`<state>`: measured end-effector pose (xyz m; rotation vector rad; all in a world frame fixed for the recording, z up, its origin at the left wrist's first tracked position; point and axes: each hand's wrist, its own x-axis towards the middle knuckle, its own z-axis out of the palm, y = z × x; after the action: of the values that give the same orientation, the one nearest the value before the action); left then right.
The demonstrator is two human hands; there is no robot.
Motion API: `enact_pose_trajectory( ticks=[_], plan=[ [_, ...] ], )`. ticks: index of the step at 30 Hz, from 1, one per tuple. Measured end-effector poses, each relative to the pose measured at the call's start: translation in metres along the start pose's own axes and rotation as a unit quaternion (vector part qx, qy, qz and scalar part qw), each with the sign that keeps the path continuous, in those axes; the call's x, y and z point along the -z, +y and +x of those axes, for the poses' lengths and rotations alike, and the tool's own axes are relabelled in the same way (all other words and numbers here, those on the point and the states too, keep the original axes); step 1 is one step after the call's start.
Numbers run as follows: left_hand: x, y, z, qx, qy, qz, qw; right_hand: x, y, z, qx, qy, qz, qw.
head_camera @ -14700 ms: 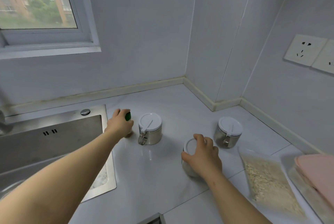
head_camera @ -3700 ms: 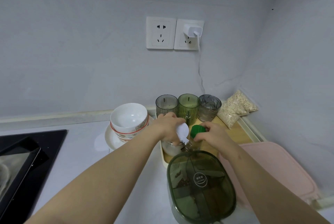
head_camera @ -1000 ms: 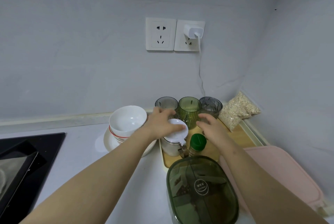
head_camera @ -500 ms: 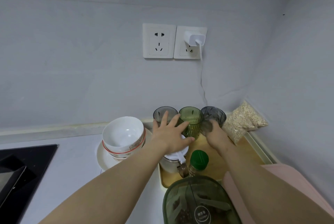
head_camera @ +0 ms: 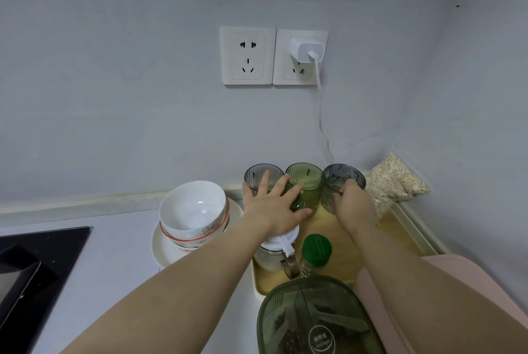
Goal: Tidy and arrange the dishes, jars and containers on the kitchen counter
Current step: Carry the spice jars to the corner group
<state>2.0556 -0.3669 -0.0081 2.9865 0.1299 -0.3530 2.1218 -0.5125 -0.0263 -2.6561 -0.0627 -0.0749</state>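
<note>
One wide-angle camera on the person's head looks forward and steeply down along both forearms, close enough that the left hand (head_camera: 274,205) and the right hand (head_camera: 353,202), which grips the grey tumbler (head_camera: 344,179), sit just below the picture's middle. It faces the wall (head_camera: 114,96) near a corner: the sockets (head_camera: 247,55) stand high above the hands, the green-lidded box (head_camera: 314,322) nearer than them is cut by the bottom edge, and the black hob (head_camera: 37,268) runs off far left of the left hand

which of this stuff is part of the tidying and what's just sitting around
Job: left grey tumbler, green tumbler, right grey tumbler, stacked bowls, white-lidded jar, green-capped bottle, green container, tray.
Lying about: oat bag, charger, hob, pink board.
</note>
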Motion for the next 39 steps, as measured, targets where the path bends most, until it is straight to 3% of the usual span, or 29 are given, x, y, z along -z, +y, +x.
enact_pose_trajectory(
  ticks=[5, 8, 11, 14, 17, 23, 28, 31, 34, 39],
  plan=[
    [0.002, -0.003, -0.004, -0.004, -0.006, -0.052, 0.999, 0.015, -0.006, -0.008, -0.013, 0.004, 0.068, 0.998],
    [0.004, -0.009, -0.013, -0.026, 0.029, -0.098, 0.994, 0.024, -0.011, -0.023, 0.025, 0.002, 0.128, 0.991],
    [0.006, -0.016, -0.033, -0.062, 0.084, -0.120, 0.987, 0.034, -0.016, -0.047, 0.058, -0.076, 0.139, 0.986],
    [0.004, -0.024, -0.052, -0.068, 0.110, -0.142, 0.981, 0.042, -0.026, -0.074, 0.076, -0.196, 0.071, 0.975],
    [-0.001, -0.030, -0.061, -0.047, 0.135, -0.181, 0.973, 0.042, -0.032, -0.090, 0.075, -0.250, 0.020, 0.965],
    [-0.007, -0.036, -0.075, -0.045, 0.174, -0.221, 0.958, 0.041, -0.029, -0.102, 0.060, -0.226, 0.012, 0.972],
    [-0.002, -0.038, -0.087, -0.043, 0.229, -0.292, 0.928, 0.075, -0.036, -0.107, 0.092, -0.058, 0.040, 0.993],
    [0.005, -0.040, -0.096, 0.017, 0.250, -0.290, 0.924, 0.103, -0.049, -0.112, 0.144, -0.014, 0.098, 0.985],
    [0.006, -0.045, -0.104, 0.086, 0.268, -0.285, 0.916, 0.108, -0.063, -0.122, 0.180, -0.072, 0.153, 0.969],
    [0.000, -0.056, -0.117, 0.106, 0.263, -0.329, 0.901, 0.068, -0.075, -0.137, 0.210, -0.198, 0.082, 0.954]
  ],
)
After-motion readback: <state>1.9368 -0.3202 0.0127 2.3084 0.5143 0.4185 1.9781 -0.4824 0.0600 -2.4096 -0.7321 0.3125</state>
